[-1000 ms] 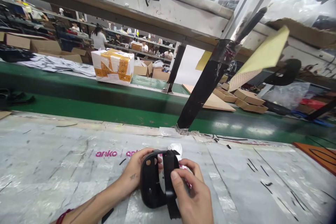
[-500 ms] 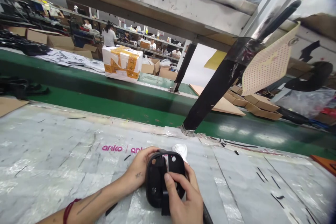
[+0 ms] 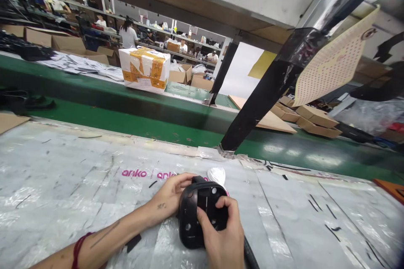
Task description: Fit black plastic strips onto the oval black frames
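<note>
Head cam has both hands on a black rounded plastic piece [image 3: 197, 214] sitting low on the plastic-covered table [image 3: 63, 176], right at the near edge. Left hand [image 3: 170, 195] is wrapped round its left and far side, fingers curled over the top rim. Right hand [image 3: 222, 239] is clamped over the near right part, thumb pressed flat on the face next to a row of little holes, so both hands are closed on it, nothing spread.

What's changed: a second ago a loose black strap stood up over the piece and the right hand was pinching it. Now that strap is no longer sticking up; it looks folded down flat against the body, and a bit of black trails off under the right wrist toward the bottom edge. My guess is the strap part is basically seated and the thumb is just pressing it home.

A bit of crumpled white plastic [image 3: 216, 174] pokes out just behind the piece. Further back there's the green conveyor [image 3: 126, 117] with a taped white box [image 3: 145, 73] on it, and a black post [image 3: 252, 111] leaning up from the table edge
</note>
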Demonstrator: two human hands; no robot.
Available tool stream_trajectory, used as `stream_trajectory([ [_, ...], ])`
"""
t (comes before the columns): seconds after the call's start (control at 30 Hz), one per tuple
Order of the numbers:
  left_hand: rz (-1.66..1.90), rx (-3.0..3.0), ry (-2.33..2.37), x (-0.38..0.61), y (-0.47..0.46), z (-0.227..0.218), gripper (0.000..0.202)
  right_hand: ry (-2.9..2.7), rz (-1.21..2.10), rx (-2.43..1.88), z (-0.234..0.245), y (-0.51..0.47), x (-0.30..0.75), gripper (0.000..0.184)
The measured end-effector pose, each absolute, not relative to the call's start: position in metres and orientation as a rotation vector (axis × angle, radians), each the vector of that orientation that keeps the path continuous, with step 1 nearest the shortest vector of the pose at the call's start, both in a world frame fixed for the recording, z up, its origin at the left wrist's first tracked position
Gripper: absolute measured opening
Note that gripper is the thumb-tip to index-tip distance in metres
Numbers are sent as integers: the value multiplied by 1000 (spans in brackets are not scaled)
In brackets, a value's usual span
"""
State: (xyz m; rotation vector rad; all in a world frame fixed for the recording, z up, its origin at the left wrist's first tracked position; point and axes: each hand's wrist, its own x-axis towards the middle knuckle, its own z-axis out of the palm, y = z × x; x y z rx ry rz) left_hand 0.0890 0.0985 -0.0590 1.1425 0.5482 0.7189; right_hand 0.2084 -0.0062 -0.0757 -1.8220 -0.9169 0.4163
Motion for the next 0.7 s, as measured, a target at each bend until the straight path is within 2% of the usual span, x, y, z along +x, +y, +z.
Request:
stream_trajectory([
  [0.3,614,1233,466,87,102,-68,47,-1131,337,-1551,-78,-9,212,9],
  [0.5,636,1329,540,88,98,-64,49,-1148,428,-1577,-76,-9,213,13],
  [0.7,704,1371,592,94,94,-62,30,-1266,410,-1611,-75,-1,223,14],
])
